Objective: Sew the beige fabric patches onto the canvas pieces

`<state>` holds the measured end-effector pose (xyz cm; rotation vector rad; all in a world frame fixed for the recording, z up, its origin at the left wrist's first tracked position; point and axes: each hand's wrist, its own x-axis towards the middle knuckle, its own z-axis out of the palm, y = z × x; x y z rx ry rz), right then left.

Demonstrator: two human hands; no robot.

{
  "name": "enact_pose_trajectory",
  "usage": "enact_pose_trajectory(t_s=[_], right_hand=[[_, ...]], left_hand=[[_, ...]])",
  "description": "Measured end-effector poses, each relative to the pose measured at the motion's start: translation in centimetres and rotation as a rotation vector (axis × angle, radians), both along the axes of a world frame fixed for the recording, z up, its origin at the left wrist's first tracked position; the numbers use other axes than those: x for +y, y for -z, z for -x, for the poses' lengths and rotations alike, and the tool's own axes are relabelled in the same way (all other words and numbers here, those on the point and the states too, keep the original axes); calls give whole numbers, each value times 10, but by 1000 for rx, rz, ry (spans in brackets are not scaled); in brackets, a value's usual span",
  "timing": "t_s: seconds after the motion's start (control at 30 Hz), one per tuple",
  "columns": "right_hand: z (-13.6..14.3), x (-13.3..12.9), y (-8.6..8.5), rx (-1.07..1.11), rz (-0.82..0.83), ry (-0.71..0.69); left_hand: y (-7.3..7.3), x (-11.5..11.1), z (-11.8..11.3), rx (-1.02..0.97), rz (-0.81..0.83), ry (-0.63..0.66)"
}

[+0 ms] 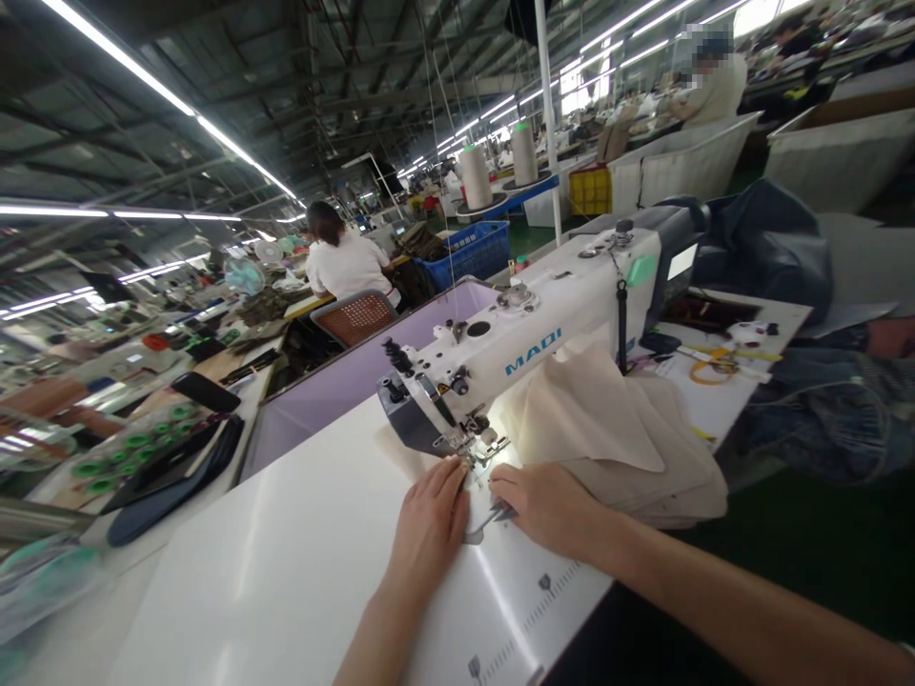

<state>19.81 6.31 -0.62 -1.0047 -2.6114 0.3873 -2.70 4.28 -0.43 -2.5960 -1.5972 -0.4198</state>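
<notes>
A white sewing machine [564,314] with blue lettering stands on a white table [286,543]. Just in front of its presser foot [493,446], my left hand [433,510] lies with fingers stretched forward, close together. Pale cloth [400,453] shows behind those fingertips. To the right of the needle area, my right hand [547,505] is closed, its fingertips low over the machine bed. From under its palm juts a thin, pointed grey metal tool [495,514], whose kind is not clear. Stacked beige cloth pieces [607,429] lie under the machine arm, beyond my right hand.
Two thread cones [476,176] stand on a blue holder behind the machine. Scissors with an orange handle [715,365] lie at the table's right end. A lilac bin [321,400] borders the far edge. Ahead, a person in white [347,257] sits facing away.
</notes>
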Motion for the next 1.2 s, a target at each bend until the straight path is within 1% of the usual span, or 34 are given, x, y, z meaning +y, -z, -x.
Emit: enact_pose_trajectory(t_s=[0.07,0.17,0.23,0.3,0.43,0.6,0.87,1.1,1.2], right_hand=[[-3,-3,-2,30,11,7],[-8,-10,-2,47,55,4],[-11,-14,-1,40,81,-12],[-13,-17,2,28,93,-28],[-16,-17,4,15,82,-45],[-17,-16,6,0,52,-72],[-16,-16,6,1,23,-84],[-16,-17,7,-11,18,-86],[-17,-16,8,-14,15,-94]], left_hand=[[-4,-14,-11,18,24,-20],[-8,-39,-29,65,53,11],[-7,-51,-36,110,11,36],[-3,-57,-38,142,-37,53],[2,-58,-34,164,-91,74],[4,-57,-33,197,-148,86],[2,-58,-36,177,-118,74],[4,-61,-37,118,-115,106],[1,-60,-38,118,-113,112]])
